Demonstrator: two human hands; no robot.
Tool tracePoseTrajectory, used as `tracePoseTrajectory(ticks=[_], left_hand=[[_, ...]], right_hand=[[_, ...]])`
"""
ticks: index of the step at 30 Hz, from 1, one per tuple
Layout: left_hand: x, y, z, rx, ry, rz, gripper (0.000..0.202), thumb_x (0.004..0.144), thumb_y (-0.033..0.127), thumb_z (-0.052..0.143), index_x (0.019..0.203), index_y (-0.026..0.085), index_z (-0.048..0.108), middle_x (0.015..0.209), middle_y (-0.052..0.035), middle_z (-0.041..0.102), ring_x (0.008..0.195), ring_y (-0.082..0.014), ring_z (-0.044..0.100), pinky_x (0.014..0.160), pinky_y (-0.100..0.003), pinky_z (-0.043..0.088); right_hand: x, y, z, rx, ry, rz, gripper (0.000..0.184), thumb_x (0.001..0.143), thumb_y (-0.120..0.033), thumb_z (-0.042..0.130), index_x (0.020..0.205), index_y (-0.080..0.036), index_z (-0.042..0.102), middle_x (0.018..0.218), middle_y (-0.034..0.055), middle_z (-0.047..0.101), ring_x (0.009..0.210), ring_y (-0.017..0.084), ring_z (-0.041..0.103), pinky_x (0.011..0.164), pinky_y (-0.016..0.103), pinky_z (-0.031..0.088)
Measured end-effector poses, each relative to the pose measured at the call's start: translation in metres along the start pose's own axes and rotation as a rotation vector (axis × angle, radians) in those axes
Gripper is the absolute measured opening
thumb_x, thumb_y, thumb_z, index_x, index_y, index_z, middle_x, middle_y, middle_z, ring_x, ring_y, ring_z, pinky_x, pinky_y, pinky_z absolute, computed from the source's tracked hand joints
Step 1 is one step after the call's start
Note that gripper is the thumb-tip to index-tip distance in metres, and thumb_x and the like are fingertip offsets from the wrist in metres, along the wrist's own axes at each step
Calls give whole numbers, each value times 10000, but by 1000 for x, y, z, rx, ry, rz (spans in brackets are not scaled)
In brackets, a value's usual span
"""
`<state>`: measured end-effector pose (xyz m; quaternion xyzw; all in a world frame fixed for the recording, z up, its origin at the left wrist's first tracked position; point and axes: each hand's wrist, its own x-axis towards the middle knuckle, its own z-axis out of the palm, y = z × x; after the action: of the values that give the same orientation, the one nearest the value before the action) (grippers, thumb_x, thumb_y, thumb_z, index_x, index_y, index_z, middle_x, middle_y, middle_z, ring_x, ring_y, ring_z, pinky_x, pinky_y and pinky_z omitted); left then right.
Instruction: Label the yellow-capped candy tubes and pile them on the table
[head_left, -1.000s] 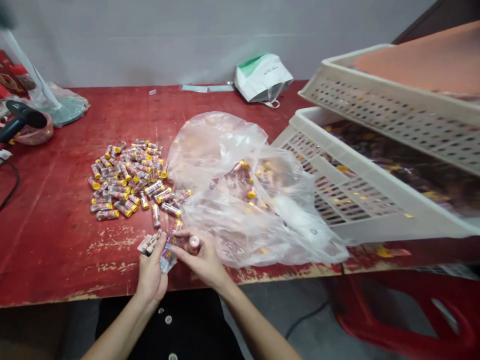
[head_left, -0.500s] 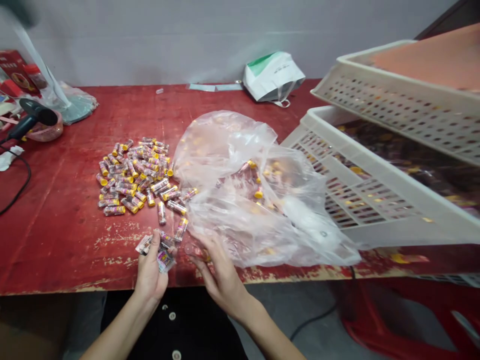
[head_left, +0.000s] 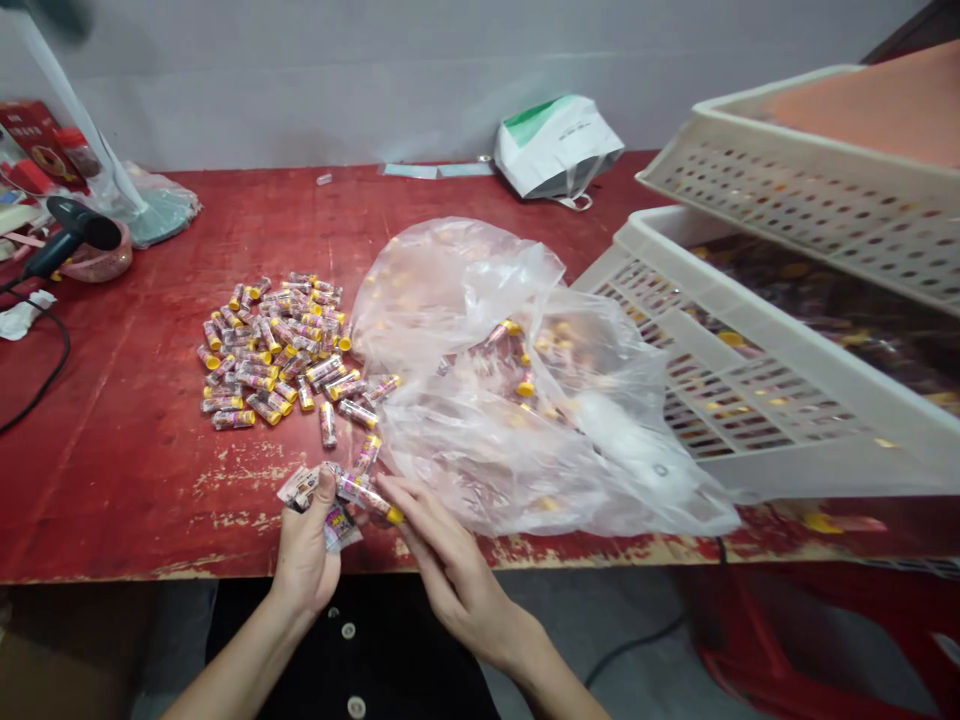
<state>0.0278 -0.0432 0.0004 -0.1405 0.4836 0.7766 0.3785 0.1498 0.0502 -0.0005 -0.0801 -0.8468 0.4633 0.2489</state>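
My left hand rests at the table's front edge, its fingers closed on several small printed packets. My right hand pinches a clear wrapped tube with a yellow cap between its fingertips, close to my left hand. Just beyond the hands lies a heap of similar yellow-capped tubes on the red wooden table. To the right, a crumpled clear plastic bag holds more tubes, partly blurred through the film.
Two white perforated plastic crates stand at the right, the upper one tilted, and the lower one holds many dark items. A black hair dryer and cable lie at the left. A white-and-green bag sits at the back.
My right hand has closed from spread fingers onto the yellow-capped tube. Everything in view has shifted slightly right as the camera turned left.
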Motion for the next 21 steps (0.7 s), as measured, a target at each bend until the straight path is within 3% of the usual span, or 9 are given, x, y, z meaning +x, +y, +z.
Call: tracePoseTrajectory(ticks=[5, 10, 14, 17, 19, 21], left_hand=[[-4, -2, 3, 32, -15, -3, 455, 588, 418, 862, 878, 158, 627, 779, -44, 713, 729, -204, 698, 633, -296, 560], [-3, -7, 0, 34, -22, 54, 547, 618, 359, 857, 1082, 176, 632, 898, -67, 729, 779, -202, 706, 667, -289, 565], [3, -10, 0, 56, -10, 10, 528, 638, 363, 844, 1085, 181, 630, 873, -64, 732, 764, -209, 711, 649, -301, 581], [11, -8, 3, 38, -24, 1, 425, 686, 354, 814, 1034, 174, 651, 974, -89, 736, 839, -219, 714, 670, -305, 593], [17, -2, 5, 7, -35, -10, 354, 743, 304, 772, 1051, 172, 660, 1029, -102, 732, 882, -222, 712, 688, -309, 599], [24, 4, 3, -22, -29, -26, 299, 778, 201, 731, 1067, 161, 663, 1036, -112, 732, 890, -218, 712, 697, -307, 602]], right_hand=[[6, 9, 8, 139, 179, 27, 508, 919, -69, 540, 1354, -331, 557, 1198, 73, 620, 1104, 195, 620, 920, 324, 530], [11, 12, 16, 195, 252, 25, 446, 900, -55, 566, 1218, -349, 672, 1034, 50, 684, 933, 180, 668, 791, 309, 552], [11, 15, 24, 189, 357, 65, 387, 882, -75, 597, 1156, -324, 711, 986, 49, 694, 891, 179, 666, 758, 305, 545], [19, 23, 30, 226, 424, 195, 251, 899, -154, 594, 1064, -264, 747, 967, 63, 689, 896, 188, 658, 773, 317, 546], [32, 35, 23, 255, 450, 254, 208, 913, -212, 578, 1041, -232, 740, 981, 70, 691, 892, 189, 660, 760, 316, 554], [52, 54, 0, 124, 431, 264, 249, 923, -231, 544, 1118, -205, 696, 1050, 84, 689, 889, 183, 666, 748, 309, 561]])
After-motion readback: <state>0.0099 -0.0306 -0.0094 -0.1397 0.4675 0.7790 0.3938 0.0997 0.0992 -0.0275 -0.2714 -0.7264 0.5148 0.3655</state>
